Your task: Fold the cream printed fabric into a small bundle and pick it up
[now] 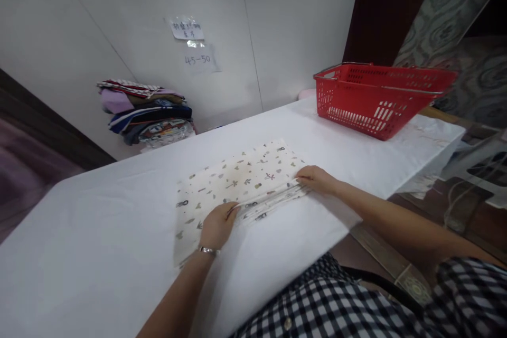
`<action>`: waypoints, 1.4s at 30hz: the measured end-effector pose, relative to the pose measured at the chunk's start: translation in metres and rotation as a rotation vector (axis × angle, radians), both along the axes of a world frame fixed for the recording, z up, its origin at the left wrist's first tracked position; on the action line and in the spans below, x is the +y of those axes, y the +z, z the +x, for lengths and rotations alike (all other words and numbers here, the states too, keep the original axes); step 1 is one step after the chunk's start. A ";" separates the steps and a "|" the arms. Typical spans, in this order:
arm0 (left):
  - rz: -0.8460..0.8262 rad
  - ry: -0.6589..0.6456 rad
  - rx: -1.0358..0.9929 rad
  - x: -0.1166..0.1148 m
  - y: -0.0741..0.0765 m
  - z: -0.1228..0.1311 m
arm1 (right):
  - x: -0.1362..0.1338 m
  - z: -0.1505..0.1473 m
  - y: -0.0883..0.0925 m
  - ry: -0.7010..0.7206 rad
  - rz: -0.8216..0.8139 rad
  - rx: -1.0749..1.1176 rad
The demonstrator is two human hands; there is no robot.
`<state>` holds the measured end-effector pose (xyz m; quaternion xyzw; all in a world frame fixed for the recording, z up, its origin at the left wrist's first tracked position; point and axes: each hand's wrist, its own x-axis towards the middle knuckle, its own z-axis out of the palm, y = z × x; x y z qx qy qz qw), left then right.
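A cream printed cloth (237,177), folded in layers, lies on the white-covered table (106,227) in front of me. Small plant-like and other motifs are scattered over it. My left hand (217,227), with a silver band at the wrist, grips the near edge of the cloth at its left part. The same edge is pinched near its right end by my right hand (316,178). Between the two hands several stacked fabric layers show along the edge. Thumbs lie on top, while the other fingers are mostly hidden.
A red plastic basket (356,100) stands at the table's back right. Beyond the far edge, at left, is a pile of folded clothes (150,111). Handwritten paper signs (198,58) are stuck to the pale wall. The near table edge runs close to my checked shirt (309,306).
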<state>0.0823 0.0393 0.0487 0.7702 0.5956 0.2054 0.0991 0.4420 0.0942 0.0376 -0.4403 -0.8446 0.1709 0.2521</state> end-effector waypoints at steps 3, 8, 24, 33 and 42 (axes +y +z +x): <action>0.121 -0.010 0.033 -0.005 -0.004 0.004 | -0.006 -0.004 -0.001 -0.037 0.126 -0.085; 0.350 -0.164 0.135 -0.014 -0.013 0.005 | -0.017 -0.006 -0.016 0.009 0.295 -0.115; 0.401 -0.280 0.312 -0.012 -0.008 0.032 | -0.020 -0.005 -0.001 0.161 0.270 -0.216; 0.377 -0.320 0.296 0.000 -0.008 0.040 | -0.014 -0.006 0.001 0.195 0.177 -0.288; 0.371 -0.283 0.100 -0.006 -0.006 0.038 | -0.023 -0.001 0.002 0.107 -0.008 -0.033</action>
